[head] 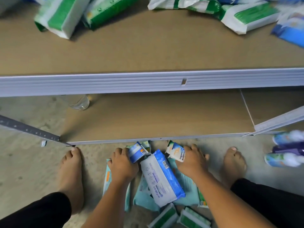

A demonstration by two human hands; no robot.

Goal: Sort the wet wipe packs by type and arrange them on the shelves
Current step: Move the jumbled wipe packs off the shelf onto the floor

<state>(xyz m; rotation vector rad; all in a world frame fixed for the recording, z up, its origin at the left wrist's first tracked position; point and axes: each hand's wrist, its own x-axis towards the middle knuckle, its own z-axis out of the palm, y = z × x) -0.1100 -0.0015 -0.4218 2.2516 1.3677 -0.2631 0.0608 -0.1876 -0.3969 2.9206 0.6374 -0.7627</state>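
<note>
The upper shelf [148,51] is strewn with green packs [60,15] toward twelve o'clock. At six o'clock, a large blue-white pack [162,176] is left on the floor. A small blue pack [137,152] is gripped by the left hand [123,163], and a small pale pack [176,150] by the right hand [190,160].

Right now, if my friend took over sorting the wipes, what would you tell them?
Left hand grips a small blue pack; right hand grips a small white pack, both low over the floor.
A big blue pack and teal packs lie there.
Done: green packs are on the upper shelf, not lined up.
Left: shelve the floor packs by type.
</note>
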